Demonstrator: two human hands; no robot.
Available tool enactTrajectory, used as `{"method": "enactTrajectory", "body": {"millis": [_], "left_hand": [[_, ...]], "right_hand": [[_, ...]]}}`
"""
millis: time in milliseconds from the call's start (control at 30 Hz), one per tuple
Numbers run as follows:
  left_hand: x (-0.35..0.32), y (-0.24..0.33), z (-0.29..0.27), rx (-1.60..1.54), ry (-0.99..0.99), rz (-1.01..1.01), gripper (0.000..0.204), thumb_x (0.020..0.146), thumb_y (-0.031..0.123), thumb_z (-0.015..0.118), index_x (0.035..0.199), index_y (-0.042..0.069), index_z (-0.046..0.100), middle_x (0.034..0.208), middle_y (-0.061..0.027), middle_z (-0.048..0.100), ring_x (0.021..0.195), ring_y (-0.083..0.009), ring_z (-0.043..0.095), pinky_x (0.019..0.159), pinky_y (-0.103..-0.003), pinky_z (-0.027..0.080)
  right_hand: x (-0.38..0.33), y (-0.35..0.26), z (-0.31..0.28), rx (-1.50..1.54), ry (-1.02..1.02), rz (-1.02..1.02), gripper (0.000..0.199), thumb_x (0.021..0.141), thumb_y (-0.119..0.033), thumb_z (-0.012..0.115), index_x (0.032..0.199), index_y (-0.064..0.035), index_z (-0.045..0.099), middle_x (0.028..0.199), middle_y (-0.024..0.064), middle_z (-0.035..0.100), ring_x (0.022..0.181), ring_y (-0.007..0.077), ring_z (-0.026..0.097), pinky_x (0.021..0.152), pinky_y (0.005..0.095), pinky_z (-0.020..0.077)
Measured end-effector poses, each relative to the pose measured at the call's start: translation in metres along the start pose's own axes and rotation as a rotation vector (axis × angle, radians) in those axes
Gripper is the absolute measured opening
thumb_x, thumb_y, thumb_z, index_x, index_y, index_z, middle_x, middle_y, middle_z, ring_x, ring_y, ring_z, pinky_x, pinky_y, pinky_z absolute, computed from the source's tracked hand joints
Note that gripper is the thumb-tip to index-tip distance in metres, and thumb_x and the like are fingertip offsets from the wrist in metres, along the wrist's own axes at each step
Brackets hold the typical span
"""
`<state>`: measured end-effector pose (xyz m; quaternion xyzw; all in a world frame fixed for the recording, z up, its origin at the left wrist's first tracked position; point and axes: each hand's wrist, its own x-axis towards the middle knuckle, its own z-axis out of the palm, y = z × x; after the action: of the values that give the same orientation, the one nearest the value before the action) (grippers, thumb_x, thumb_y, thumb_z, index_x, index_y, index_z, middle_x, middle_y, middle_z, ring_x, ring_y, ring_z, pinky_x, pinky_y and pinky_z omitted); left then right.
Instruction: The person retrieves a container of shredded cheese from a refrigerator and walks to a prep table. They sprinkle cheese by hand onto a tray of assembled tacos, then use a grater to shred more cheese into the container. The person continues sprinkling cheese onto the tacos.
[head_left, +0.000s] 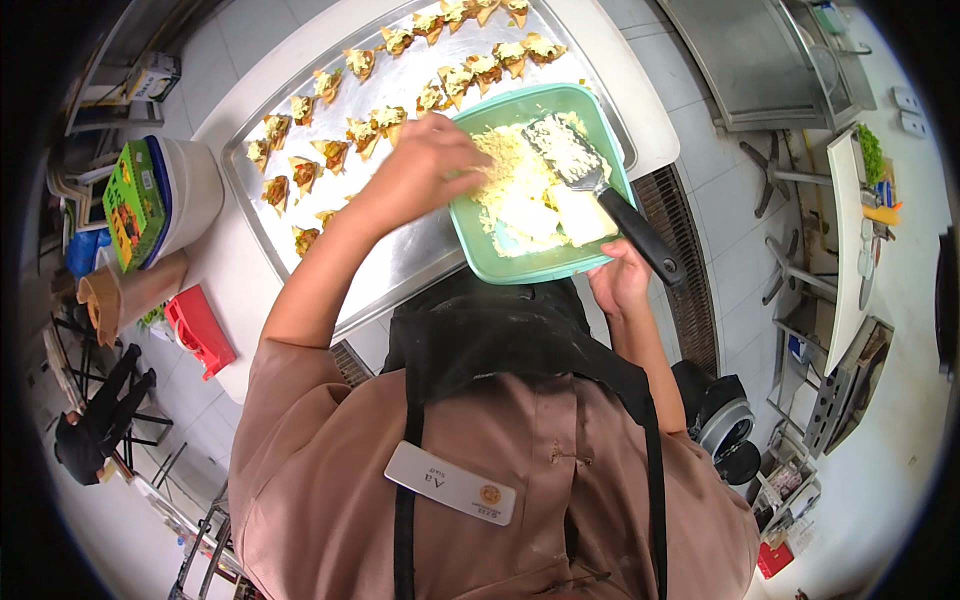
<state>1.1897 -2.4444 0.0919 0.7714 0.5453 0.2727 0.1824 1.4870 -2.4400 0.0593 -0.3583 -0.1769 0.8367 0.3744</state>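
Note:
My right hand (622,278) grips the near right corner of a green plastic container (538,270), holding it tilted over the tray. Inside lie grated pale-yellow cheese (505,175) and a pale block (583,220), probably cheese. A flat grater (640,235) with a black handle rests across them, its metal head coated in shreds. Over the container's left rim reaches my left hand (435,165), fingers bent together at the grated cheese; the fingertips are partly blurred. Beneath is a large metal tray (400,255) with rows of small crisp pastries (333,152) holding a reddish-brown filling; many carry pale shreds on top.
The tray sits on a white table (650,125). Along its left side stand a red tape dispenser (200,332) and a white tub (195,195) with a green package (137,205) against it. A floor grating (680,270) runs at right, with a steel unit (760,60) farther off.

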Motion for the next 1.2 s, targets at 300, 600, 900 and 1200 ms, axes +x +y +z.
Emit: {"method": "enactTrajectory", "body": {"millis": [300, 600, 900, 1200], "left_hand": [[0.013, 0.018, 0.023, 0.266, -0.197, 0.24, 0.036, 0.074, 0.019, 0.064, 0.11, 0.014, 0.063, 0.103, -0.0011, 0.061, 0.1, -0.0214, 0.052, 0.086, -0.035, 0.039], [0.016, 0.013, 0.027, 0.317, -0.271, 0.271, 0.022, 0.074, 0.016, 0.063, 0.095, 0.011, 0.065, 0.091, -0.0007, 0.062, 0.095, -0.0197, 0.053, 0.083, -0.032, 0.039], [0.003, 0.0, -0.002, -0.208, 0.005, -0.222, 0.019, 0.074, 0.021, 0.073, 0.09, 0.011, 0.071, 0.079, -0.003, 0.065, 0.087, -0.0187, 0.052, 0.082, -0.03, 0.043], [-0.03, -0.042, -0.04, -0.705, 0.11, -0.698, 0.028, 0.078, 0.022, 0.073, 0.098, 0.003, 0.067, 0.088, -0.0011, 0.064, 0.075, -0.0068, 0.055, 0.072, -0.021, 0.045]], "right_hand": [[-0.002, 0.003, 0.005, -0.042, 0.035, -0.005, 0.053, 0.071, -0.007, 0.047, 0.122, 0.0058, 0.045, 0.119, 0.018, 0.054, 0.109, 0.0292, 0.054, 0.091, 0.041, 0.0451], [-0.003, 0.001, 0.005, -0.021, 0.062, -0.004, 0.046, 0.072, -0.005, 0.048, 0.117, 0.0044, 0.049, 0.116, 0.0159, 0.056, 0.105, 0.0275, 0.055, 0.09, 0.0408, 0.0456], [0.005, 0.001, 0.008, 0.017, 0.018, 0.001, 0.042, 0.074, -0.004, 0.048, 0.115, 0.0035, 0.05, 0.114, 0.0146, 0.057, 0.102, 0.0264, 0.056, 0.087, 0.0406, 0.0465], [-0.008, 0.001, 0.002, 0.015, 0.022, -0.049, 0.051, 0.071, -0.006, 0.05, 0.12, 0.0038, 0.048, 0.118, 0.0154, 0.055, 0.108, 0.0283, 0.054, 0.091, 0.0428, 0.0445]]}}
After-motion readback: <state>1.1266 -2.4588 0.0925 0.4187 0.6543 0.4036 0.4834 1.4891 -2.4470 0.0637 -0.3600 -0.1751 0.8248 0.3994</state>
